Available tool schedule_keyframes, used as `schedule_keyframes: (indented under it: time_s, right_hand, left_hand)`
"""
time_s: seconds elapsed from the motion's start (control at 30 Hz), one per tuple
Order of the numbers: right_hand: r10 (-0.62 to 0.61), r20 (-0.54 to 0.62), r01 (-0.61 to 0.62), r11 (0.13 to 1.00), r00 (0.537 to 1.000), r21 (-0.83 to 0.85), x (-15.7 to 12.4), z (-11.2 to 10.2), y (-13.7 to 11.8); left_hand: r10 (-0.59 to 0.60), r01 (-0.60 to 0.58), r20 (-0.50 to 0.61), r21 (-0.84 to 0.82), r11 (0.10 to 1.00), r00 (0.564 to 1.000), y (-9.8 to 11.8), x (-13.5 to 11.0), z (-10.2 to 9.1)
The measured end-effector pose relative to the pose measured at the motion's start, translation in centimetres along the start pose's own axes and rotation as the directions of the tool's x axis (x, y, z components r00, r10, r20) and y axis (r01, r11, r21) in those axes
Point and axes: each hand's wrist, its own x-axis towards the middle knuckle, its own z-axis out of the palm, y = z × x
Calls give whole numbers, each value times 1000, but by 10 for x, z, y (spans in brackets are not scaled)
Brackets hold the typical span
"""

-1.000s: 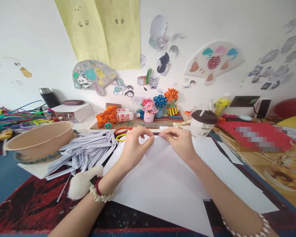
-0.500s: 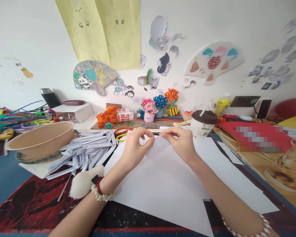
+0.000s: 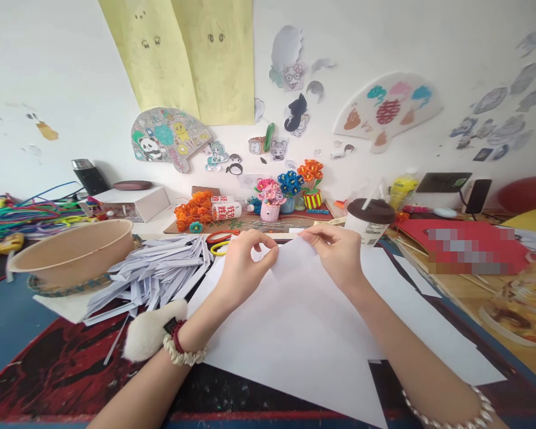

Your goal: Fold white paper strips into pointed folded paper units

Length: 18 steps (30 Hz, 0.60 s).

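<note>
A piece of white paper is held up between my hands, over a large white sheet on the table. My left hand pinches the paper's left edge, thumb against fingers. With its thumb and fingertips, my right hand grips the paper's upper right edge. Where the held paper ends and the sheet beneath begins is hard to make out. Left of my left hand lies a heap of folded white paper strips. A white fluffy thing is beside my left wrist.
A beige bowl stands at the left. Scissors lie behind my left hand. A lidded paper cup with a straw stands behind my right hand. More white sheets lie to the right, near a red packet.
My right hand has moved slightly right along or with the paper's edge, widening the gap between my hands. My left hand stays nearly in place.
</note>
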Motion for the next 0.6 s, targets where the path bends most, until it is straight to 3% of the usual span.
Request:
schedule_keyframes:
  time_s: [0.23,0.43,0.6]
  right_hand:
    - [19,-76,-18,1000,997,13,9,-12,11]
    - [-30,-188,26,999,982,-25,16,-22,20]
    - [-58,-43,56,998,997,-41,7,-9,10]
  left_hand:
    - [6,-5,6,-21,1000,1000,-1,2,-3]
    - [-22,20,-71,-27,999,997,-4,3,-13]
    - [29,-29,-96,-2,1000,995,-2,1,-10]
